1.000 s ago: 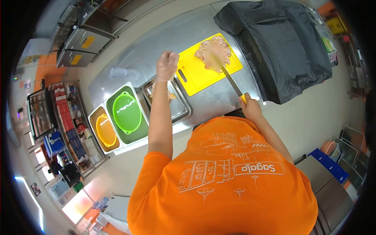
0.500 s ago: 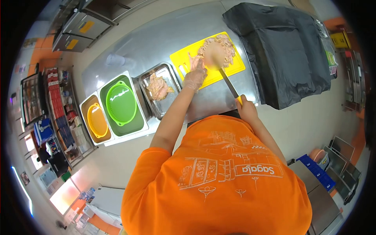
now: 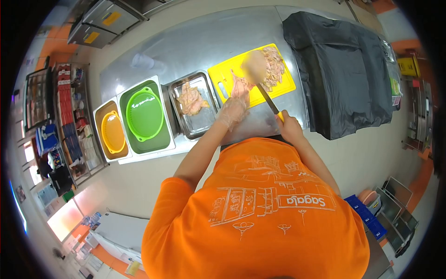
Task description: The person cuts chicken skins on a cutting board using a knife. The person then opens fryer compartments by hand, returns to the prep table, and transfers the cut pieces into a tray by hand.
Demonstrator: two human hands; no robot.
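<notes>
Raw chicken piece [image 3: 239,85] ahead of left hand [image 3: 233,111], knife [image 3: 271,101] at its right

Governing relation: the piece extends forward from the left fingertips on the yellow cutting board [image 3: 289,87]. Its long axis runs roughly in line with those fingers, the far end leaning slightly left. Of the two hands, the left is nearer; its fingers meet the piece's near end, close to the board's near edge.

Left hand: clear glove [image 3: 230,117] worn, fingers bent and lowered onto the meat. Whether they pinch it or only press cannot be told.

Right hand [image 3: 290,129]: fingers closed around the knife's yellow handle, off the board's near edge and to the right of the left fingers. From that grip the blade slants forward and left, passing just right of the piece. Contact between blade and meat cannot be confirmed; a pale blurred patch hides the blade's far part.

Surroundings: chopped chicken [image 3: 275,69] lies ahead and right of the left fingers, across the blade. Chicken in the steel tray [image 3: 200,126] lies to their left; a green colander [image 3: 145,114] stands farther left.
</notes>
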